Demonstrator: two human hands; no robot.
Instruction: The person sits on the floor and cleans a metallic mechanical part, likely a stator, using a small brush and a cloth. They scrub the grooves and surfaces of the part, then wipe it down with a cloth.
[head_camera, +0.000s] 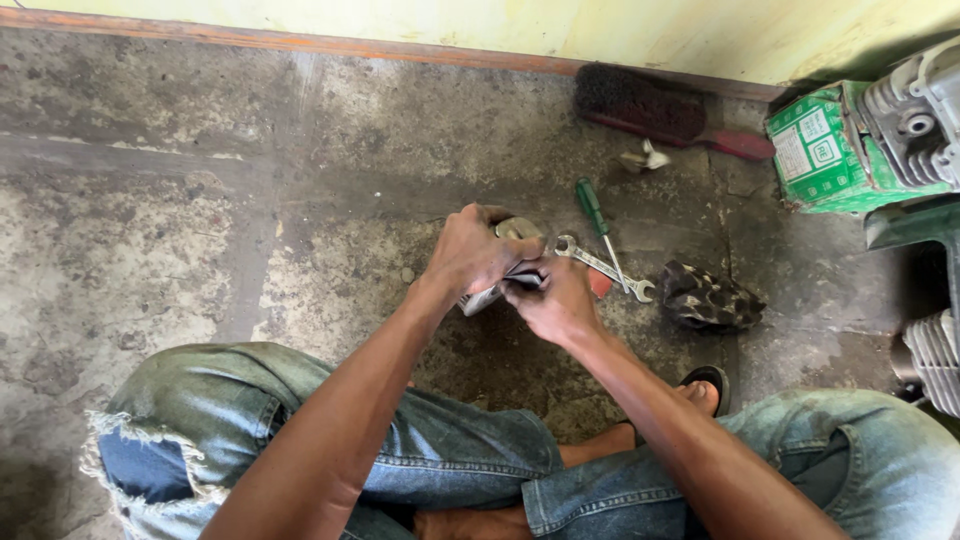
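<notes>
A: What are the hands doing?

B: Both meet over the concrete floor (200, 200), just ahead of the person's crossed legs in torn blue jeans (430, 460). The left hand (472, 255) has its fingers clenched over a rounded metal part (515, 229), pale grey and shiny, gripping it from above.

A: And the other one?

B: The right hand (556, 300) is pressed against the same part from below and to the side. Its fingers pinch something dark and thin at the part's lower edge; I cannot tell what that dark piece is, since the hands cover most of it.

A: So where does the part sit?

B: Held between the two hands, just above the floor, near the middle of the view. Whether it touches the floor is hidden.

A: Anything lying close by?

B: A double-ended wrench (603, 268) lies on the floor just beside the right hand, and a green-handled screwdriver (598, 222) crosses it. Beyond them is a dark crumpled rag (708, 298). Near the wall lie a stiff brush with a red handle (660, 112) and a green cardboard box (825, 150). Finned grey engine pieces (925, 110) stand at the right edge
</notes>
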